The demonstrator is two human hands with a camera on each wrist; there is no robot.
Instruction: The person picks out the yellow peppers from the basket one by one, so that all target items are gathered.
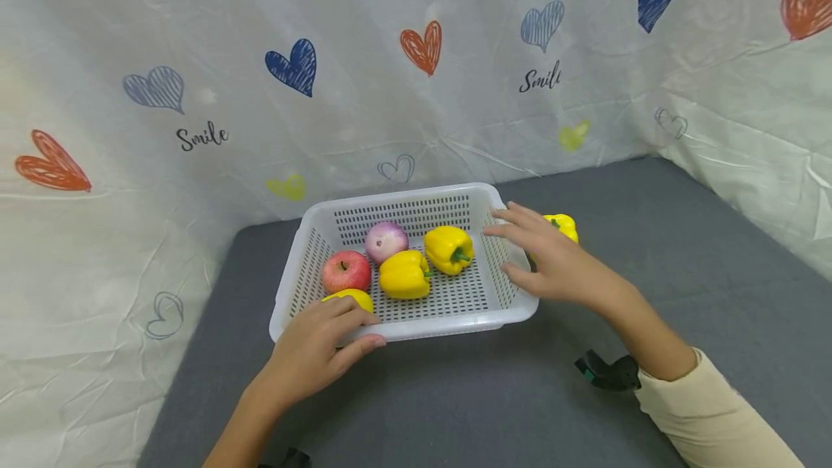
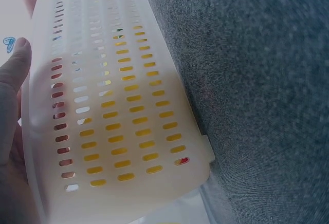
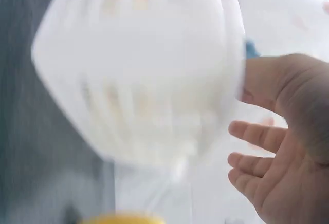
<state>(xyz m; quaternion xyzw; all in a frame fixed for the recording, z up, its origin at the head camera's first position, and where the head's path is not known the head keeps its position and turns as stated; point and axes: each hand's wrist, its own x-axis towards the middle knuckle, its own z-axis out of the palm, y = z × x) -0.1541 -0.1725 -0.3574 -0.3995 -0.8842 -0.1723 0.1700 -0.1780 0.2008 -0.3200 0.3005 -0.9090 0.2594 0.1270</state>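
Observation:
A white slotted plastic basket (image 1: 448,325) stands on the grey cloth. Inside lie a red apple (image 1: 347,272), a purple onion (image 1: 386,242), two yellow bell peppers (image 1: 404,275) and a smooth yellow piece of produce (image 1: 354,297), partly covered. My left hand (image 1: 318,349) reaches over the front-left rim, fingers beside or on that yellow piece; its thumb stays outside, stretched out. Contact is hidden. At the right rim my right hand (image 1: 549,255) has its fingers spread, nothing held. Behind it another yellow bell pepper (image 1: 564,227) sits outside the basket, mostly hidden.
Dark grey cloth (image 1: 455,403) covers the table. A pale curtain (image 1: 351,121) printed with hearts hangs behind and at the sides. Black straps (image 1: 611,373) show near both wrists. In the right wrist view, the basket (image 3: 139,54) is blurred.

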